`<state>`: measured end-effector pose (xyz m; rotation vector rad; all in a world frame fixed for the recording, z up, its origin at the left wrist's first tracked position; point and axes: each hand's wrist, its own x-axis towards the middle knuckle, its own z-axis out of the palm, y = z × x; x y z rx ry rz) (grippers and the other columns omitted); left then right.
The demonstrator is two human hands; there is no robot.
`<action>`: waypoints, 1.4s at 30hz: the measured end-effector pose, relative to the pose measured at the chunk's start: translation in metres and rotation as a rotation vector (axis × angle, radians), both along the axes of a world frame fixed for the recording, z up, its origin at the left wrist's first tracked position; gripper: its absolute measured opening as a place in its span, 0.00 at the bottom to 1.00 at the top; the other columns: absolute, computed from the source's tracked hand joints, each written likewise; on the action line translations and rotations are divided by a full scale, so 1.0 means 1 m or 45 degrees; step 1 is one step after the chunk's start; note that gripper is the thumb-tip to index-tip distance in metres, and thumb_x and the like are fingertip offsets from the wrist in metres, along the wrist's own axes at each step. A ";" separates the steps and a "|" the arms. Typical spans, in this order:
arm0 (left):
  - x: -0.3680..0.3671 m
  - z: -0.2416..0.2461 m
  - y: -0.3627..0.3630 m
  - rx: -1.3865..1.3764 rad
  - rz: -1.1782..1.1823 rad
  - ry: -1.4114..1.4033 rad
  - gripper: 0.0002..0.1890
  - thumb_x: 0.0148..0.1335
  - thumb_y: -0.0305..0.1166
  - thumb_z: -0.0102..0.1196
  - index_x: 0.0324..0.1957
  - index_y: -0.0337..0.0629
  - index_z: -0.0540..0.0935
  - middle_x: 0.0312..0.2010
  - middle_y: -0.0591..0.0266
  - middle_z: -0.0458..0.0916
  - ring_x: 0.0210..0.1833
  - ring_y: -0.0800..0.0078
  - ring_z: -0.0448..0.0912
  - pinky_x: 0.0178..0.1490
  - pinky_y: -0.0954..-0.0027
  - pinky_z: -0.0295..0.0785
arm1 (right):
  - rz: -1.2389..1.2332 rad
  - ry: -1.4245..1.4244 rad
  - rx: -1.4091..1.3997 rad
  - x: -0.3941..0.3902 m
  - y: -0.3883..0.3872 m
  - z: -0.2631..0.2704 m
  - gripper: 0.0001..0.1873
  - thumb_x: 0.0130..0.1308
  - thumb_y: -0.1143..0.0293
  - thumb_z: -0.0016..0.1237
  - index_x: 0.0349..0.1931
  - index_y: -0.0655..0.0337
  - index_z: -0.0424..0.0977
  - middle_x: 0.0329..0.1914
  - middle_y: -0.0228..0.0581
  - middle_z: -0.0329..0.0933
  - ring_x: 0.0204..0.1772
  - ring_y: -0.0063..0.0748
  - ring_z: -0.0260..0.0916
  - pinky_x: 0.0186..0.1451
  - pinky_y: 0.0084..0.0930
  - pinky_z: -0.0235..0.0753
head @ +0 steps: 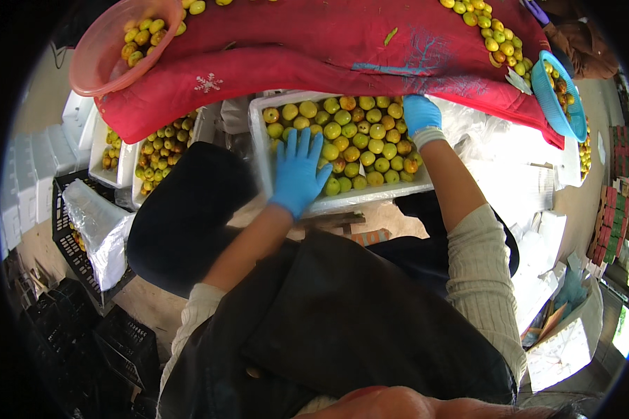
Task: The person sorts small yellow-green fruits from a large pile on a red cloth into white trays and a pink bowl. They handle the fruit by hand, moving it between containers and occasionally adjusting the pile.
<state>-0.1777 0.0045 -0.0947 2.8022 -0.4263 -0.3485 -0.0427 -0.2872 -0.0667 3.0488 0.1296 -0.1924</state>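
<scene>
A white foam box [258, 141] sits before me, filled with round yellow-green fruits [367, 142] blushed with brown; they look like jujubes. My left hand [300, 170], in a blue glove, lies flat over the fruits at the box's left side. Its fingers are spread and grip nothing. At the far right corner of the box is my right hand [422, 112], also gloved in blue. Its fingertips are hidden near the edge of a red cloth [304, 63], so what they touch cannot be made out.
A pink plastic basin [91, 63] and a blue basket [548, 112], both with fruits, stand at the cloth's ends. More fruit-filled foam boxes [129, 162] are at left, near a black crate [78, 251]. Beyond the blue basket a person's sleeve [582, 47] shows.
</scene>
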 end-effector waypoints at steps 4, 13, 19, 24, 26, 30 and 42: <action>0.002 -0.006 -0.005 0.087 -0.023 -0.083 0.40 0.69 0.56 0.48 0.78 0.52 0.55 0.79 0.51 0.49 0.81 0.44 0.43 0.79 0.38 0.39 | 0.025 0.073 -0.082 0.009 -0.001 -0.002 0.12 0.66 0.73 0.44 0.43 0.61 0.81 0.45 0.54 0.83 0.47 0.54 0.83 0.49 0.47 0.83; -0.003 -0.007 -0.002 0.051 -0.029 -0.118 0.40 0.68 0.56 0.50 0.78 0.53 0.57 0.78 0.53 0.51 0.81 0.46 0.46 0.78 0.35 0.40 | 0.366 0.092 -0.286 0.015 -0.005 0.002 0.11 0.66 0.72 0.47 0.42 0.58 0.84 0.43 0.49 0.85 0.47 0.50 0.84 0.49 0.44 0.84; -0.001 -0.005 -0.002 0.060 -0.024 -0.081 0.40 0.67 0.56 0.50 0.77 0.52 0.58 0.78 0.53 0.53 0.80 0.46 0.47 0.77 0.35 0.41 | 0.234 0.257 -0.242 0.025 0.000 0.008 0.12 0.65 0.73 0.46 0.43 0.59 0.84 0.44 0.53 0.84 0.48 0.52 0.84 0.48 0.45 0.84; -0.001 -0.003 -0.004 0.036 -0.025 -0.139 0.38 0.68 0.55 0.49 0.76 0.50 0.61 0.76 0.51 0.57 0.79 0.45 0.51 0.77 0.35 0.42 | 0.270 0.164 -0.230 0.017 -0.010 -0.008 0.11 0.66 0.73 0.45 0.43 0.60 0.82 0.44 0.50 0.84 0.48 0.49 0.84 0.50 0.43 0.84; -0.001 -0.003 -0.004 0.021 -0.015 -0.161 0.38 0.68 0.55 0.49 0.76 0.50 0.61 0.76 0.51 0.57 0.79 0.45 0.51 0.77 0.34 0.42 | 0.206 0.123 -0.233 0.018 -0.010 -0.009 0.12 0.67 0.72 0.45 0.44 0.60 0.82 0.46 0.51 0.84 0.48 0.50 0.84 0.50 0.44 0.84; -0.002 -0.003 -0.002 0.018 -0.018 -0.095 0.39 0.68 0.55 0.50 0.77 0.52 0.59 0.77 0.52 0.55 0.80 0.46 0.48 0.77 0.35 0.41 | 0.095 0.314 -0.095 0.013 -0.008 0.013 0.15 0.68 0.71 0.44 0.50 0.58 0.82 0.51 0.56 0.81 0.51 0.51 0.83 0.52 0.43 0.83; -0.001 -0.001 -0.003 -0.005 0.006 -0.107 0.38 0.67 0.54 0.50 0.75 0.50 0.62 0.76 0.51 0.57 0.80 0.47 0.49 0.77 0.35 0.42 | 0.152 0.532 -0.390 -0.127 -0.007 0.024 0.11 0.65 0.72 0.53 0.47 0.59 0.81 0.43 0.46 0.81 0.51 0.45 0.83 0.49 0.38 0.84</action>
